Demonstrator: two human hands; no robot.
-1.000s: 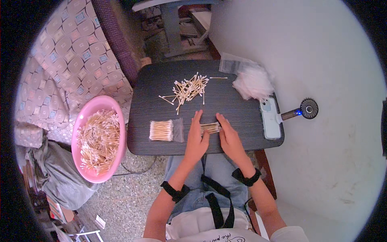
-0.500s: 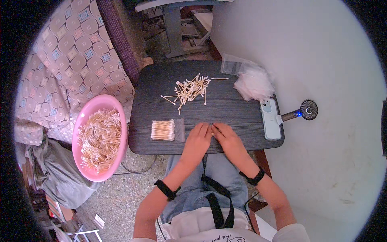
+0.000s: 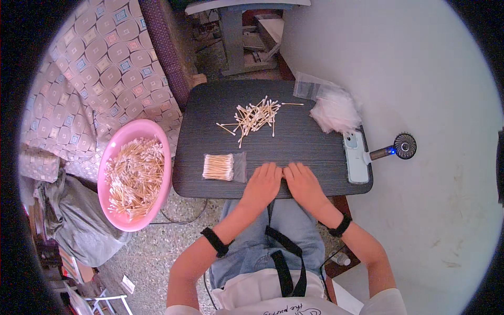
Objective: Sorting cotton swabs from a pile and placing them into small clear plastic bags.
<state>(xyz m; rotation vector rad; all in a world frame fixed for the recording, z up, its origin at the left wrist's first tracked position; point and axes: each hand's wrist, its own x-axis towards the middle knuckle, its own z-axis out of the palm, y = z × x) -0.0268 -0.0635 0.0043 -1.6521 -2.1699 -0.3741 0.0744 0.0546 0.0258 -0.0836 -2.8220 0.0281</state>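
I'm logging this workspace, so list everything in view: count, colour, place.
Table: one, black, centre
Loose swabs: many, tan and white, table's far middle
Swab pack: one, tan and white, table's near left
Basin: one, pink, heaped with swabs, left of table
Bags: several, clear, table's far right
Phone: one, pale blue, table's right edge
Fan: one, black, right of phone
Patterned cloth: count unclear, beige, far left
Sheet: one, grey, beside basin
Wall: one, white, right
Wristbands: two, black, one per wrist
Left hand: one, bare, table's near edge
Right hand: one, bare, beside it; something tan between, mostly hidden
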